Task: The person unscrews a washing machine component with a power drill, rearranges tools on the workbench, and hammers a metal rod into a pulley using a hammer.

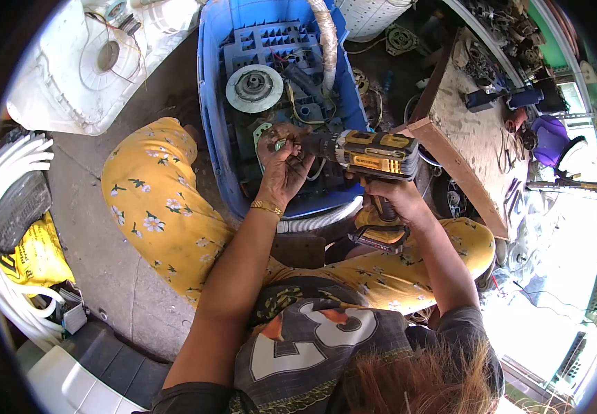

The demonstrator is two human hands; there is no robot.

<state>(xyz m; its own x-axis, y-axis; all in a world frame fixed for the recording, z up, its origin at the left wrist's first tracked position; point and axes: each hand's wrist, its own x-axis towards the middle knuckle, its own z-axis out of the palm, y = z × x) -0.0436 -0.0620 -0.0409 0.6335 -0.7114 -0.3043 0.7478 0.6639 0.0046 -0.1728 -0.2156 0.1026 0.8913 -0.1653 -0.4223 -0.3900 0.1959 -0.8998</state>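
My right hand [391,196] is wrapped round the handle of a yellow and black cordless drill [374,153], which lies level with its chuck pointing left. At the chuck's front end, my left hand [284,155] has its fingers curled together; what they pinch is too small and dark to make out. Both hands are over the near part of a blue plastic washing machine body [213,131]. Inside it, a round pale pulley disc [254,88] sits beyond my left hand. Wires and dark parts lie around it, and a ribbed grey hose [327,41] rises at the back right.
A white plastic panel [57,103] stands at the far left, with coiled white hoses [26,155] and a yellow bag [36,255] nearer. At right, a wooden table [467,131] carries metal parts and tools. Another ribbed hose [322,219] crosses the body's near edge.
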